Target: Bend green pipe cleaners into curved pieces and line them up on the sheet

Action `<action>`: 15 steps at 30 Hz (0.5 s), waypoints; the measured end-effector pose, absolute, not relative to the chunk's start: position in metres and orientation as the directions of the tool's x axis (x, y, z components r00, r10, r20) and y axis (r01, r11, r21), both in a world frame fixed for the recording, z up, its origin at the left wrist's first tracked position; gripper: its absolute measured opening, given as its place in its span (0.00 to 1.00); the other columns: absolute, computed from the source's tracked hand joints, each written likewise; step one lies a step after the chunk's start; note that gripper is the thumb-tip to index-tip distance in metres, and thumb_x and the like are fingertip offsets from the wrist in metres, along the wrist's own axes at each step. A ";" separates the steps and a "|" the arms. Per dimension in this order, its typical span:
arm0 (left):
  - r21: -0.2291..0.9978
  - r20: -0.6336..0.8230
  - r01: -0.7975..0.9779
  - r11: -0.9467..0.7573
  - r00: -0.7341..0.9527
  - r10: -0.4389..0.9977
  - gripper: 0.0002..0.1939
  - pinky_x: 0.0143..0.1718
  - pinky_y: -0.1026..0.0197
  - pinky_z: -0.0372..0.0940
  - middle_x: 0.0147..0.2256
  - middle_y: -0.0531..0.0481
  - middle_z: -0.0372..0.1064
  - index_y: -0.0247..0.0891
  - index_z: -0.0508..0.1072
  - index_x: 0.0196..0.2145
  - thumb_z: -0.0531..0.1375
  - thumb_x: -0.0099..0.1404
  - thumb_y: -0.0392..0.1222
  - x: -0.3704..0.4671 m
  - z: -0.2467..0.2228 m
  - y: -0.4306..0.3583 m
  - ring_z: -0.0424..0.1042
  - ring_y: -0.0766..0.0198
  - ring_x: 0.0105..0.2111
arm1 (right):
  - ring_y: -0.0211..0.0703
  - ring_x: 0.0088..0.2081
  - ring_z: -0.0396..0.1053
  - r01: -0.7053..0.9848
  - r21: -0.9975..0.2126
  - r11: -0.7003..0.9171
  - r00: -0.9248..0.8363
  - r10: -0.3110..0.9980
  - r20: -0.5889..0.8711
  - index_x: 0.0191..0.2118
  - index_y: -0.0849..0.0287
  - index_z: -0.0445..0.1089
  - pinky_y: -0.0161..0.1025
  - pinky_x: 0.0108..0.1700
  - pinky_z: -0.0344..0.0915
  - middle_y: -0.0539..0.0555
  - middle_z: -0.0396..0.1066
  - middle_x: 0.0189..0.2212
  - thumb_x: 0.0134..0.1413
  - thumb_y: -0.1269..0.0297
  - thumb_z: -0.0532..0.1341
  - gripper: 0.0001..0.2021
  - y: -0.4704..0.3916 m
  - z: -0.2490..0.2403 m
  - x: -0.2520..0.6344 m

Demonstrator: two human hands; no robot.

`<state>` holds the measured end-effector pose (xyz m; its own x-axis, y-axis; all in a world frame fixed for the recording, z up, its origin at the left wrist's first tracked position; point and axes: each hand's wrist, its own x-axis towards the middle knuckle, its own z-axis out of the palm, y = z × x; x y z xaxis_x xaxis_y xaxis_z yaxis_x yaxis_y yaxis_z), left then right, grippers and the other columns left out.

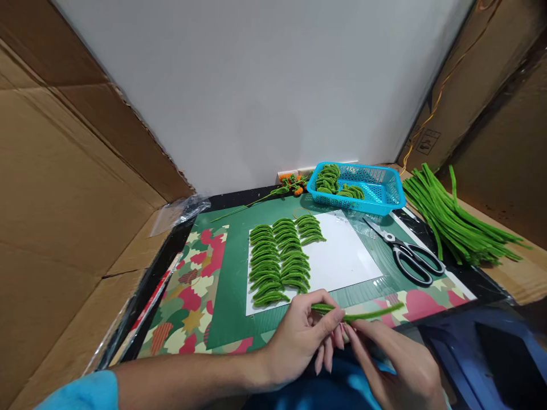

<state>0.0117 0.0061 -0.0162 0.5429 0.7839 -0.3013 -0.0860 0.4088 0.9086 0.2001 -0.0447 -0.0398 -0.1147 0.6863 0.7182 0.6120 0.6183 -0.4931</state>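
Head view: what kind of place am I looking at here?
Probably a small handcraft workstation walled off with cardboard. Both hands hold a green pipe cleaner; bent green pieces lie in rows on a white sheet, with scissors and a blue basket nearby.

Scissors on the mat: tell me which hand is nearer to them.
Right. The right hand sits below the scissors, at the near edge, pinching a green pipe cleaner. The left hand grips the same piece farther left, away from them.

A fuzzy green pipe cleaner [359, 313] lies nearly level above the mat's near edge, its left end pinched.
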 end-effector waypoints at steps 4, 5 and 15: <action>0.906 -0.306 -0.061 0.419 0.590 0.747 0.26 0.13 0.76 0.61 0.27 0.52 0.75 0.36 0.69 0.39 0.67 0.71 0.64 0.011 -0.018 0.006 0.69 0.74 0.14 | 0.40 0.30 0.85 0.530 -0.582 0.617 -0.088 0.723 0.686 0.47 0.59 0.76 0.28 0.37 0.80 0.53 0.85 0.33 0.70 0.78 0.61 0.09 -0.044 -0.029 0.198; 0.905 -0.304 -0.060 0.420 0.600 0.740 0.26 0.13 0.76 0.61 0.27 0.52 0.75 0.36 0.69 0.39 0.67 0.71 0.64 0.011 -0.018 0.007 0.69 0.74 0.15 | 0.40 0.30 0.85 0.532 -0.572 0.625 -0.097 0.716 0.691 0.47 0.59 0.76 0.28 0.37 0.80 0.53 0.85 0.33 0.70 0.78 0.61 0.09 -0.043 -0.027 0.199; 0.907 -0.262 -0.097 0.410 0.631 0.730 0.24 0.13 0.77 0.60 0.32 0.52 0.76 0.37 0.68 0.43 0.67 0.73 0.62 0.011 -0.017 0.008 0.70 0.76 0.16 | 0.41 0.27 0.84 0.606 -0.467 0.644 -0.128 0.659 0.742 0.46 0.61 0.76 0.31 0.36 0.79 0.54 0.84 0.30 0.70 0.78 0.62 0.08 -0.041 -0.031 0.201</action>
